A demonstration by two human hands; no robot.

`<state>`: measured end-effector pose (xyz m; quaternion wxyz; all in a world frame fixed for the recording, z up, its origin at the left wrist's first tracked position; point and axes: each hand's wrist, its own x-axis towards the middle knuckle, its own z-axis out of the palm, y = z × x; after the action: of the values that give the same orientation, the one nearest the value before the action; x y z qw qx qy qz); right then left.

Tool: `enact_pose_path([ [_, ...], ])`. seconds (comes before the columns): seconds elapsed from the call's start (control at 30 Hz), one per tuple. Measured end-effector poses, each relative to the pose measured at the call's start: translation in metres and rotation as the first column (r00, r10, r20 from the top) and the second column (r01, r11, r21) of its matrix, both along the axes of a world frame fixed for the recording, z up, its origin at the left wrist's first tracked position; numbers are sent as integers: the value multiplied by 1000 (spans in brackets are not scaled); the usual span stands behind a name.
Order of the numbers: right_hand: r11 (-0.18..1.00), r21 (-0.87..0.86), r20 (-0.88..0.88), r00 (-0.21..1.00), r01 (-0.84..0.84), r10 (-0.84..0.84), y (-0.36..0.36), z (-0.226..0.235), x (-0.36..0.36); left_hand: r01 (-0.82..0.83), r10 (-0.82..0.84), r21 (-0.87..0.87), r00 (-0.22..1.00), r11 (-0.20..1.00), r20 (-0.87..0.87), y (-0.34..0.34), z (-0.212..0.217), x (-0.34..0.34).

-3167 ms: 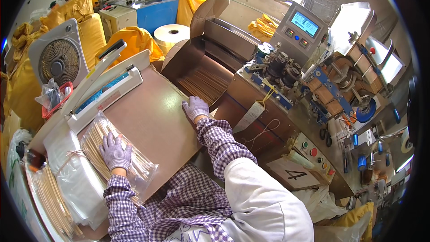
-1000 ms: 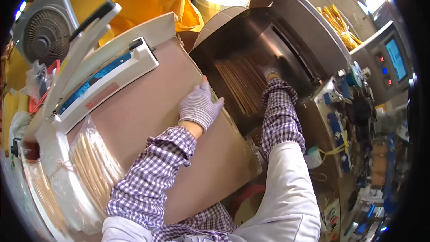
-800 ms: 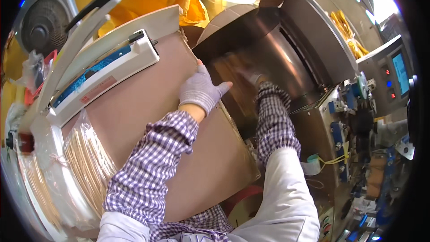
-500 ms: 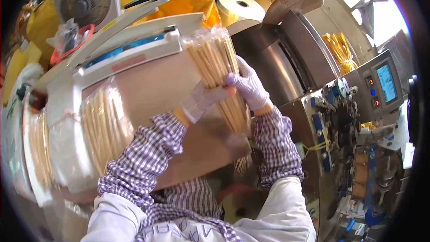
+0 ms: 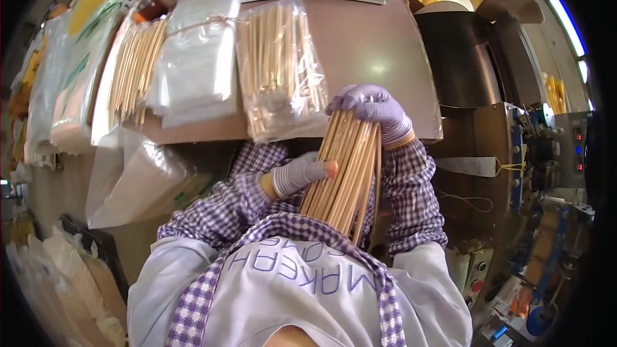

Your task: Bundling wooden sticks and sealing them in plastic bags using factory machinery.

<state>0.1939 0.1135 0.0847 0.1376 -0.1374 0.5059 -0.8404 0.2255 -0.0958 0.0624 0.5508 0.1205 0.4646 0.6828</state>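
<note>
Wooden sticks [image 5: 344, 170], unbagged, gripped: person's left hand [image 5: 297, 177] wraps middle, right hand [image 5: 380, 110] clasps top; stick-filled bag [image 5: 276, 64] lies at eleven o'clock, flat bags [image 5: 195, 64] at ten.

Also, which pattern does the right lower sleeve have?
The right lower sleeve: purple-and-white check, clearest in the head view.
</note>
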Motion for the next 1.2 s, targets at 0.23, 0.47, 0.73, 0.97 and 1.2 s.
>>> enact_pose_path([
  [0.23,967,-256,107,994,-7,36,-45,-3,3,-578,-113,163,-411,799,-904,-57,21,-33],
  [0.47,951,-260,6,984,-169,177,-95,-12,-23,-748,437,-28,417,663,-797,-44,-25,-99],
  [0.73,935,-11,167,923,355,-348,-107,-28,47,-321,468,499,-173,805,-867,-46,28,-6],
  [0.97,831,432,355,781,350,-514,-127,-11,195,-71,51,-3,731,997,-681,-105,18,62],
  [1.2,-19,439,-896,439,898,63,-74,84,11,-18,352,434,615,901,-705,-35,116,-72],
])
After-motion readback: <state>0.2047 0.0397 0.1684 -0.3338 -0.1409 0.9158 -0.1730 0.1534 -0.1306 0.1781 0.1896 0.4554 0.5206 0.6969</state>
